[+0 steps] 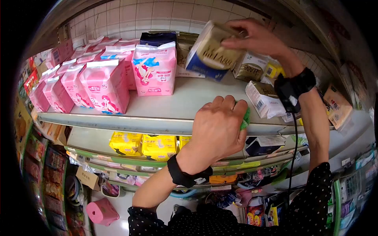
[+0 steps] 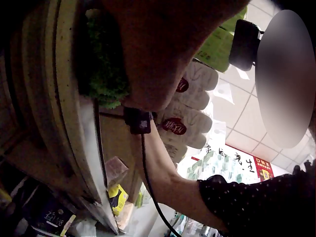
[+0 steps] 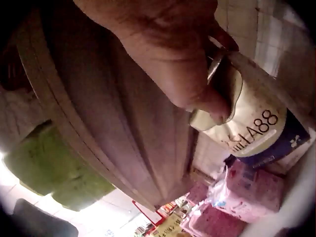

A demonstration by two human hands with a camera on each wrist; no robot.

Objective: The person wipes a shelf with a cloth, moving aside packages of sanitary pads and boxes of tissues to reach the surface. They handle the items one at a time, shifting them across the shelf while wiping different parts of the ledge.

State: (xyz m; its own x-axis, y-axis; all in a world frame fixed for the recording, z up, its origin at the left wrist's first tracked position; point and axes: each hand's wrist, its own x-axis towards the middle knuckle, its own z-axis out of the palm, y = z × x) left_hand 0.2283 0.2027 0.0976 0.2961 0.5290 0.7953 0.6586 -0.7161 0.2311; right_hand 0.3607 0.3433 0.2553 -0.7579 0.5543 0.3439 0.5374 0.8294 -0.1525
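My right hand (image 1: 258,39) grips a cream-and-blue soft package (image 1: 214,53) by its top, thumb on the near face. The package is tilted over the upper shelf (image 1: 189,92). In the right wrist view the thumb presses into the top fold of this package (image 3: 261,118), which is printed "A88". My left hand (image 1: 218,128) is curled round a fuzzy green cloth (image 1: 245,118) at the front edge of the upper shelf. The left wrist view shows the green cloth (image 2: 106,74) against the shelf edge, partly hidden by the hand.
Pink packages (image 1: 155,69) stand in rows at the left of the upper shelf. White-and-gold packages (image 1: 264,98) lie at the right. Yellow packs (image 1: 159,146) sit on the shelf below. A pink stool (image 1: 102,211) stands on the floor. A black cable (image 1: 293,157) hangs from the right wrist.
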